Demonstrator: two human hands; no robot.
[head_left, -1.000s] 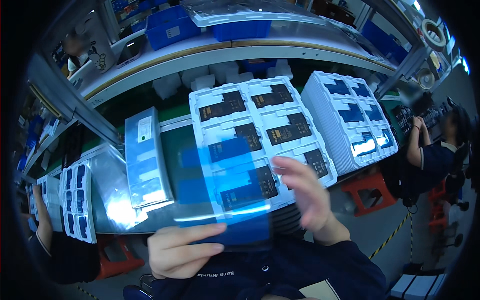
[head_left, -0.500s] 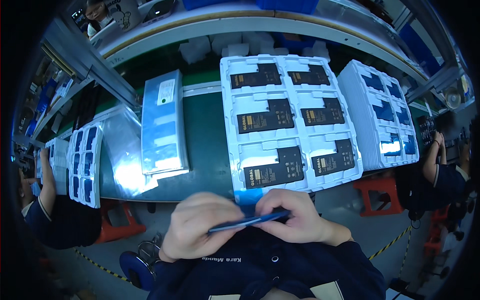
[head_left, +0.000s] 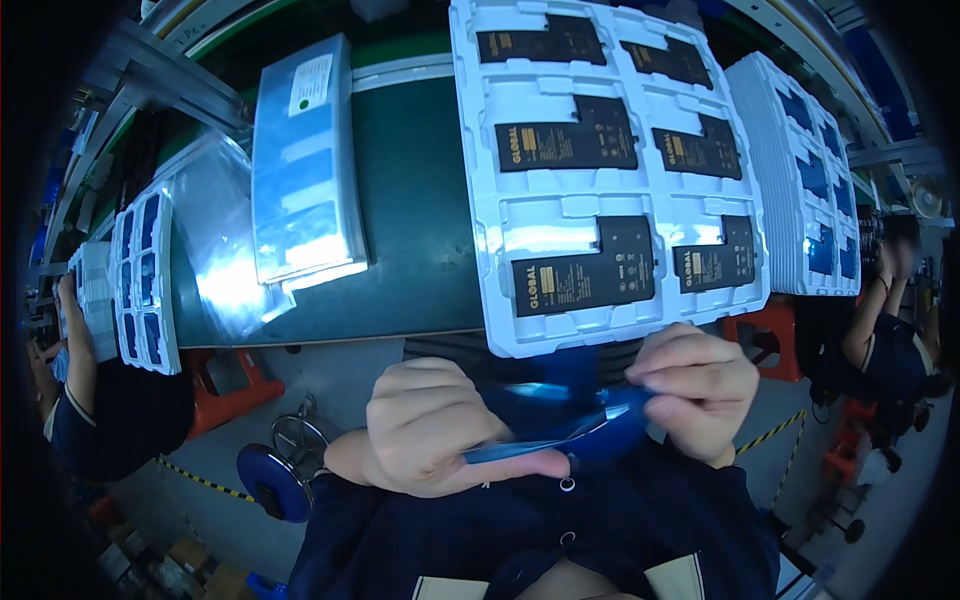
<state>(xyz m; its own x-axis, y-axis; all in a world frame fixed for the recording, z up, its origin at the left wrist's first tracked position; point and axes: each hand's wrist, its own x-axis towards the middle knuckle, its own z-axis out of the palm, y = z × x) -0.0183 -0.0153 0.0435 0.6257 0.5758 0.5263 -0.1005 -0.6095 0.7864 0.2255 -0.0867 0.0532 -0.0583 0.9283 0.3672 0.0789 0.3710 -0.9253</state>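
Note:
In front of my chest, my left hand (head_left: 430, 430) is closed on a thin flat piece (head_left: 535, 447) with a shiny blue face, apparently a battery; its far side is hidden. My right hand (head_left: 700, 385) pinches a dark blue, see-through film (head_left: 610, 430) that stretches between the two hands. Motion blurs the film, and I cannot tell how much of it still touches the flat piece. Just beyond my hands, a white plastic tray (head_left: 560, 332) holds several black L-shaped batteries (head_left: 590, 278), each in its own recess.
A stack of white trays (head_left: 745, 180) with blue-faced pieces stands at the right. Clear plastic sleeves (head_left: 305, 170) lie on the green bench (head_left: 415, 200), left of the tray. People sit at both sides by red stools (head_left: 225, 390). A blue round stool (head_left: 275, 483) stands at lower left.
My right hand has moved right and up, away from my left, with blue film now spread between them. The bench and trays sit higher in the picture, as the view has tilted down.

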